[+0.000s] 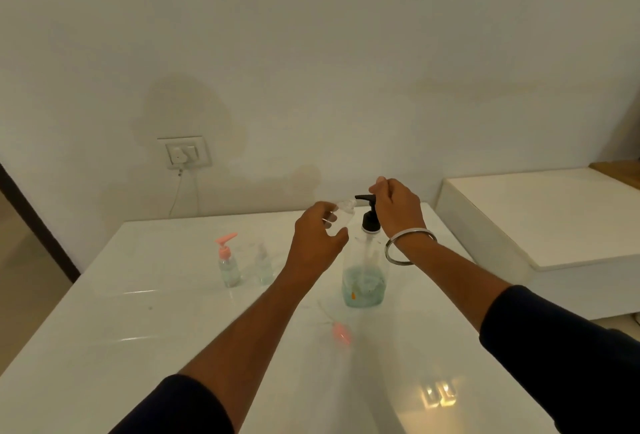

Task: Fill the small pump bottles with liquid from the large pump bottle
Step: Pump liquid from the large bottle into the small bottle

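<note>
Table [145,323], white and glossy, carries everything; a wall socket [183,153] with a plugged cord sits on the wall behind it

Large pump bottle [363,281] stands upright right of centre on the table, clear, black pump head; blue-green liquid fills only the lowest part, so the supply looks low but not spent

Right hand [398,208], bangle on the wrist, sits curled over the black pump head, fingers bent down on it. Judged: about to press or pressing

Left hand [318,236] grips a small clear bottle [341,219] with its cap off, tilted, its open mouth just beside the black spout. Liquid level inside cannot be told; looks near empty

Small bottle with pink pump [228,262] stands upright at left, capped, liquid in its lower half. Judged done, or partly filled

Second small bottle [264,265] stands just beside it to the right, blurred; some liquid in it, no pink cap made out

Pink pump cap [341,334] lies loose on the table near the large bottle, blurred, dip tube trailing

Progress estimate: roughly midway; the held bottle needs filling and capping, the second likely capping too
</note>
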`<action>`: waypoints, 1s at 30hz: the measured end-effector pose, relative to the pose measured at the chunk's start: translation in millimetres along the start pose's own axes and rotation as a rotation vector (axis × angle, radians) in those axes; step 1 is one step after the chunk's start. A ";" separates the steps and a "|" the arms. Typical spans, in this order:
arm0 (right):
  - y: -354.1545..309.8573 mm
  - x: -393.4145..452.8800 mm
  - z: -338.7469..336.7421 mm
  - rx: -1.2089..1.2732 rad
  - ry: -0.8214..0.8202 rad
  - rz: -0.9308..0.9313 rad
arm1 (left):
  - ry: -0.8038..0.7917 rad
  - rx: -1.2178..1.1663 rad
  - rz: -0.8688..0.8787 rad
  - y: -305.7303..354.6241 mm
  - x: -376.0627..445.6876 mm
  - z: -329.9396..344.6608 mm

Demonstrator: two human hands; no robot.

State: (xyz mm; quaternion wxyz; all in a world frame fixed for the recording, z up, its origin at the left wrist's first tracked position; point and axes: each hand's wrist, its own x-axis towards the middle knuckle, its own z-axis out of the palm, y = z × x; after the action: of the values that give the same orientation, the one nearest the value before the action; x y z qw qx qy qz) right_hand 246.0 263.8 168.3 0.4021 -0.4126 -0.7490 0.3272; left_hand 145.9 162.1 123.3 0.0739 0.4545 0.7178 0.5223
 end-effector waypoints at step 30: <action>19.5 6.7 14.0 0.177 -0.244 -0.036 | 0.088 -0.112 0.096 -18.2 0.3 18.0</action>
State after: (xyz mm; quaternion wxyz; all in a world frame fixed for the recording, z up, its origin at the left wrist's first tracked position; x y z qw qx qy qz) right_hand 238.5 276.2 148.0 0.3487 -0.3193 -0.7677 0.4324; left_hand 145.7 173.8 100.6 0.0425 0.4600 0.6674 0.5841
